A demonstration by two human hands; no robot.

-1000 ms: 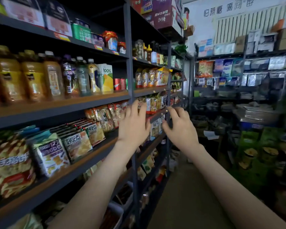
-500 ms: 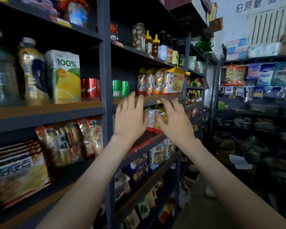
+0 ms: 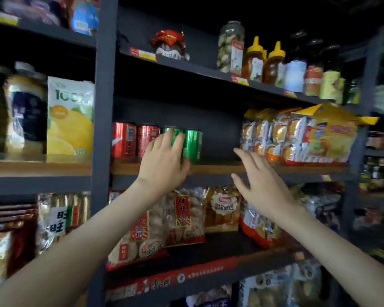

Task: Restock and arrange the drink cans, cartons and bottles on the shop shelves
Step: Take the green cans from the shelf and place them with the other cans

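Note:
Two red cans (image 3: 133,139) and two green cans (image 3: 192,144) stand in a row on the wooden middle shelf (image 3: 217,168). My left hand (image 3: 163,161) reaches up in front of the green cans, fingers straight and spread, covering most of the left green one; whether it touches the can is unclear. My right hand (image 3: 259,185) hovers open to the right, in front of the bare shelf gap, holding nothing. On the left bay stand a yellow juice carton (image 3: 70,116) and drink bottles (image 3: 26,107).
Yellow-and-red snack bags (image 3: 304,136) fill the right part of the can shelf. Jars and honey bottles (image 3: 264,60) line the shelf above. Rice-cracker packs (image 3: 180,218) sit on the shelf below. A dark steel upright (image 3: 103,129) splits the two bays.
I have stepped closer to the shelf. Both hands rose from the snack shelf level to the can shelf, the left one now in front of the green cans.

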